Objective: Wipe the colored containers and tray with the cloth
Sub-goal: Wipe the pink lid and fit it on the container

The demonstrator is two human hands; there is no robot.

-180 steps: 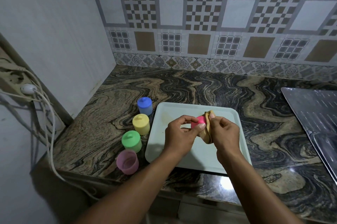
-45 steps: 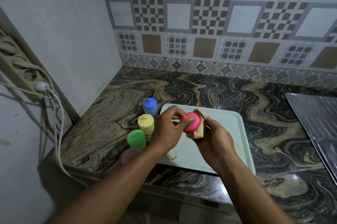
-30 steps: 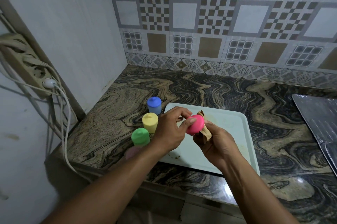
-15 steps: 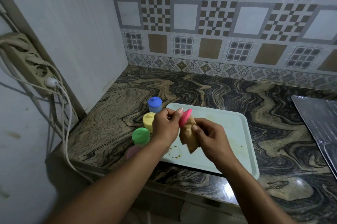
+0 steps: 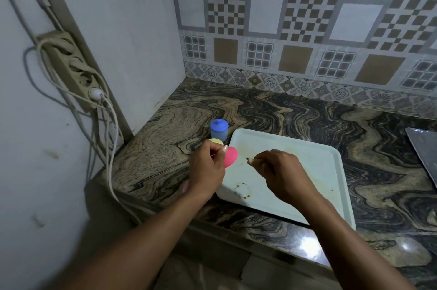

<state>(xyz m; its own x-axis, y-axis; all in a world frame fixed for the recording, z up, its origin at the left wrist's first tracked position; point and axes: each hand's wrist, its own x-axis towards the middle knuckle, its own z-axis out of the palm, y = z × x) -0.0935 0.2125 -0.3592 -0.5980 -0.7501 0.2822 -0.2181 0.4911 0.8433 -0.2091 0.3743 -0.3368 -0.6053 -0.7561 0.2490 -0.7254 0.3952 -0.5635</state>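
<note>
My left hand (image 5: 207, 166) grips a pink lid (image 5: 230, 156) above the left edge of the pale tray (image 5: 319, 166). My right hand (image 5: 277, 171) is closed on a brown cloth (image 5: 251, 160), of which only a small tip shows, held over the tray and apart from the lid. The tray carries brown stains near its front. A blue container (image 5: 219, 128) stands left of the tray. Behind my left hand only the top of the yellow container (image 5: 215, 141) shows. A pink container (image 5: 185, 187) peeks out beside my left wrist. The green container is hidden.
The marble counter (image 5: 272, 110) meets a tiled back wall and a plain left wall. A power strip (image 5: 75, 70) with cables hangs on the left wall by the counter's corner. A metal sheet (image 5: 423, 150) lies at the right edge.
My hands have separated: the left carries the pink lid leftward, and the right has pulled the cloth off it to the right and lower over the tray. The camera swung left.
</note>
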